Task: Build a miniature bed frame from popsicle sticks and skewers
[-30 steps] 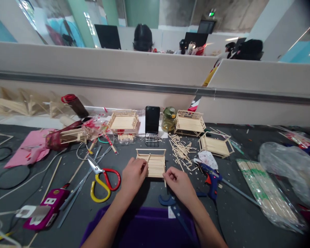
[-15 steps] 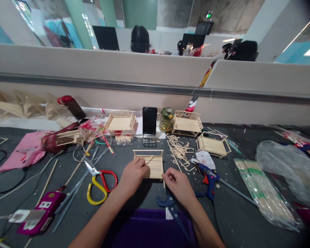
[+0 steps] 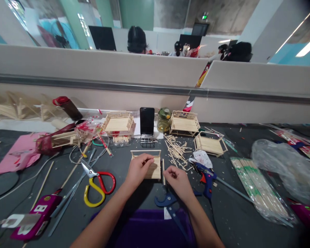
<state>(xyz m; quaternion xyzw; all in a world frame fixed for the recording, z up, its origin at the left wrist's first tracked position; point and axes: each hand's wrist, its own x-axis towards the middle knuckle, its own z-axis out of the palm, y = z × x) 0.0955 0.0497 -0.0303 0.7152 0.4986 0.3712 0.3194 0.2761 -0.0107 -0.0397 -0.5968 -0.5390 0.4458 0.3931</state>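
A small panel of glued wooden sticks (image 3: 153, 167) lies flat on the dark table (image 3: 134, 151) in front of me. My left hand (image 3: 138, 168) rests on its left half, fingers curled and pressing it down. My right hand (image 3: 177, 179) sits just right of the panel, fingers pinched on a thin wooden stick (image 3: 163, 167) that runs along the panel's right edge.
Red-and-yellow scissors (image 3: 98, 181) lie left of my hands, blue cutters (image 3: 167, 200) below them, a blue glue gun (image 3: 205, 175) to the right. Loose sticks (image 3: 176, 148), finished stick frames (image 3: 210, 144), a phone on a stand (image 3: 147, 122) and a bagged stick bundle (image 3: 257, 189) surround them.
My left hand slid further onto the panel. The right hand shifted the thin stick up along the panel's right edge. The view drifted slightly.
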